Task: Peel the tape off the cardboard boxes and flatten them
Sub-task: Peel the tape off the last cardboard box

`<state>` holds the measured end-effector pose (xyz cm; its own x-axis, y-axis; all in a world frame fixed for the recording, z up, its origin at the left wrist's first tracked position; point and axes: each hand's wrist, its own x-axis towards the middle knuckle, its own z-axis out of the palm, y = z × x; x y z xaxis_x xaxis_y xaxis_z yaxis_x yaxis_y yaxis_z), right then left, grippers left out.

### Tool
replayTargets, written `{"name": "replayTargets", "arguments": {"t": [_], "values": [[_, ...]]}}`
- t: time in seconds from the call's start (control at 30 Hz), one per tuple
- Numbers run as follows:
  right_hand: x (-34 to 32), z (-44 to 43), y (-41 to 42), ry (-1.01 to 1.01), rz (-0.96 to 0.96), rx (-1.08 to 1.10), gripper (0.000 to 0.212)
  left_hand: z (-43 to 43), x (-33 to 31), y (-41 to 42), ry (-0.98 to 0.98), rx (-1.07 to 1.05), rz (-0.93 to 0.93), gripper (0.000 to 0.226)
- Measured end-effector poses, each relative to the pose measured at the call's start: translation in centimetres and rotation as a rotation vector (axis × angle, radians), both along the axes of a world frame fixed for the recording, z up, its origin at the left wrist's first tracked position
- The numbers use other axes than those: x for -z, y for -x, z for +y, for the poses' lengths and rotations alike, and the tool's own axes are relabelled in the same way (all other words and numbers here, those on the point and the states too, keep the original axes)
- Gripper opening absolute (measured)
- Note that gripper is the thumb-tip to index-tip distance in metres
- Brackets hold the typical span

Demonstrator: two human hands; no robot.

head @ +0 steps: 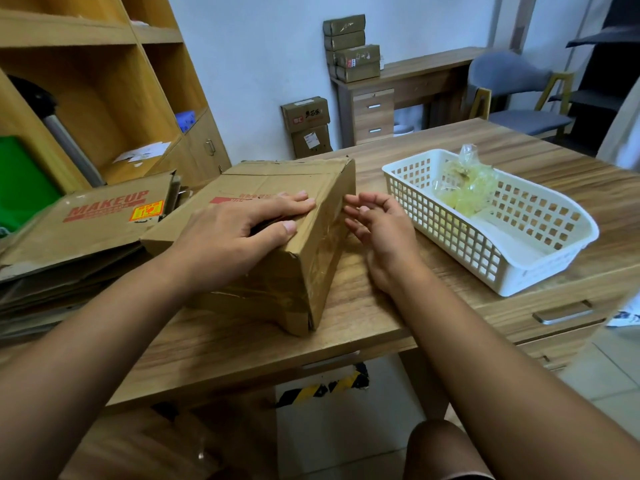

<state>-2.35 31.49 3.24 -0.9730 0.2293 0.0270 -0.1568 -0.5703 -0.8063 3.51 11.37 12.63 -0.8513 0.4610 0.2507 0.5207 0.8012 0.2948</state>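
Wood-grain table (pixel 381 323) carries a taped cardboard box (pixel 270 181) — it sits under the left grip (pixel 242 233), whose fingers lie straight and flat on its top, thumb at the edge. The right grip (pixel 377 226), fingers loosely curled and pinching nothing, hovers just beside the box's taped side. Right of it, a white basket (pixel 485 268) holds crumpled tape (pixel 464 192) — flattened boxes (pixel 86 230) lie left of the left grip.

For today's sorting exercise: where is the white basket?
In the head view, the white basket sits on the desk's right side, just right of the right hand and the cardboard box.
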Motion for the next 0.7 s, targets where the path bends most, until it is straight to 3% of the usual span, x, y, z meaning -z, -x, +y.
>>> {"name": "replayTargets", "arguments": {"t": [0.2, 0.47, 0.7], "values": [[0.8, 0.2, -0.1, -0.04, 0.004, -0.007, 0.029, -0.2, -0.2, 0.1, -0.013, 0.021, -0.014, 0.044], [0.7, 0.2, -0.3, -0.11, 0.001, 0.01, 0.031, 0.2, -1.9, 0.3, 0.086, 0.048, -0.125, 0.082], [0.7, 0.5, -0.4, -0.085, -0.037, 0.055, 0.035, 1.4, -2.7, 0.2, 0.135, 0.04, -0.209, 0.047]]}}
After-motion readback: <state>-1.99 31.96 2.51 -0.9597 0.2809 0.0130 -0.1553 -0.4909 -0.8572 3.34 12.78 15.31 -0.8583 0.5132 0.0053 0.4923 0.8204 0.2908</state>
